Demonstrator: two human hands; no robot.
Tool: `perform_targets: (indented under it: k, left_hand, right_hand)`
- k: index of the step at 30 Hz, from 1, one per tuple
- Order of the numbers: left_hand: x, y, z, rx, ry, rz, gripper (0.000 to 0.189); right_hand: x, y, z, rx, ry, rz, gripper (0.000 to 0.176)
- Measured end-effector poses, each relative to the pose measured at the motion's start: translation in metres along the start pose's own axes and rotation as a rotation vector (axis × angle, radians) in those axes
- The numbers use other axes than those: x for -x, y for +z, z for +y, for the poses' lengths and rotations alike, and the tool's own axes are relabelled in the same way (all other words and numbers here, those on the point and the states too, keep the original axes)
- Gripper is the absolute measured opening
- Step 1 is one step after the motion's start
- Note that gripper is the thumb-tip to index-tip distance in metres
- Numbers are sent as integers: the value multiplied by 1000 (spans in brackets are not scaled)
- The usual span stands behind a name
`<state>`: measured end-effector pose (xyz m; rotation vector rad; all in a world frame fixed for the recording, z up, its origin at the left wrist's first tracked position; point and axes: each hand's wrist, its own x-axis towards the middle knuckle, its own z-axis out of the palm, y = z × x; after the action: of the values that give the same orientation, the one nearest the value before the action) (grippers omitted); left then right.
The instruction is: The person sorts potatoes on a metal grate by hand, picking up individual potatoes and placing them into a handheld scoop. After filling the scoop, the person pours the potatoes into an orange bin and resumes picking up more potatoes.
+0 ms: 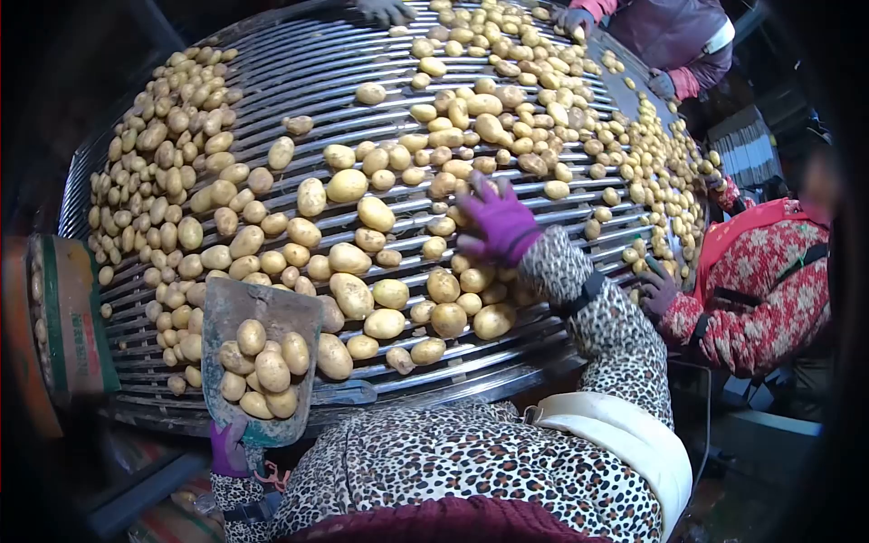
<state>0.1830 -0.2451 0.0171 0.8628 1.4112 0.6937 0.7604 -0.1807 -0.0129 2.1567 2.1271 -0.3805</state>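
Note:
My left hand, in a purple glove, is closed on the near end of a worn, flat scoop. Several potatoes lie heaped in the scoop, which rests over the near edge of the metal roller table. My right hand, also purple-gloved, reaches across the rollers with its fingers spread over loose potatoes. Fingertips touch or nearly touch the potatoes beneath; the exact contact is hard to see. Between my hands, larger potatoes are scattered on the bars.
A dense pile of potatoes covers the left side. At far left stands a printed sack or box. Co-workers' gloved hands appear at the right and far edges, beside a person in a red patterned sleeve.

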Motion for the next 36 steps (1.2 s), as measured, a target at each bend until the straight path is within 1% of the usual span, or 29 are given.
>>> perform_targets:
  k: [1, 3, 4, 7, 9, 11, 12, 13, 14, 15, 16, 17, 18, 20, 21, 22, 23, 25, 26, 27, 28, 29, 31, 32, 33, 36]
  left_hand:
    - [2, 2, 3, -23, 9, 2, 43]
    - [4, 5, 7, -69, 34, 6, 44]
    - [3, 5, 7, -91, 39, 0, 43]
    - [3, 4, 8, -163, 71, -3, 42]
    - [3, 7, 11, -229, 103, -3, 40]
    - [3, 7, 13, -297, 98, 10, 39]
    - [3, 7, 12, -329, 95, 20, 39]
    - [1, 4, 9, -280, 96, 18, 40]
    - [-2, -1, 4, -231, 95, 19, 40]
    - [-1, -4, -2, -177, 90, 20, 41]
    - [4, 13, 10, -30, 31, 54, 42]
    - [3, 16, 12, -30, 19, 47, 43]
    - [4, 17, 12, -30, 8, 44, 43]
    - [7, 21, 19, -5, 13, 45, 42]
    - [7, 15, 16, -52, 21, 39, 41]
    - [3, 8, 10, -98, 30, 28, 41]
    - [0, 5, 7, -141, 38, 13, 41]
    - [-1, 11, 11, -75, 38, -6, 42]
    - [-3, 10, 8, -61, 47, -19, 43]
    - [1, 13, 15, -50, 45, -20, 44]
    - [7, 20, 19, 17, 1, 27, 47]
    - [2, 17, 18, -6, -7, -9, 48]
    - [2, 19, 16, -26, 64, 2, 47]
    - [8, 22, 17, 34, 31, 27, 46]
    - [4, 25, 21, 83, 12, 17, 46]
    - [-3, 11, 3, 114, -13, 21, 44]
  right_hand:
    - [14, 2, -5, -26, -50, 54, 76]
    - [31, -6, -9, -74, -169, -87, 72]
    - [41, -11, -8, -112, -225, -23, 66]
    - [30, -4, 43, -774, -92, 9, 61]
    - [21, 1, 81, -544, 137, 411, 56]
    - [10, 5, 121, -349, 301, 492, 56]
    - [12, -1, 116, -276, 397, 326, 61]
    - [16, -7, 108, -200, 487, 158, 67]
    - [17, 11, 110, -207, 458, 144, 76]
    - [21, 12, 100, -278, 383, 149, 72]
    - [23, 11, 92, -197, 359, 49, 71]
    - [25, 8, 84, -115, 336, -48, 70]
    - [30, -9, 65, -60, 326, -8, 63]
    - [20, -36, 59, -142, 337, -76, 54]
    - [9, -43, 61, -182, 341, -109, 50]
    - [-2, -50, 58, -236, 388, -1, 44]
    - [-9, -62, 56, -190, 349, 45, 41]
    - [-51, -44, 78, -129, 367, 275, 40]
    - [-70, -29, 99, -59, 163, 404, 41]
    - [-85, -36, 92, -176, 197, 322, 43]
    - [-100, -43, 85, -288, 240, 245, 46]
    - [-134, -18, 104, -219, 161, 189, 49]
    - [-147, -6, 90, -83, 325, 172, 51]
    - [-147, -16, 63, 7, 315, 144, 50]
    - [-132, -32, 51, 99, 340, 133, 50]
    - [-131, -51, 38, 183, 238, -87, 48]
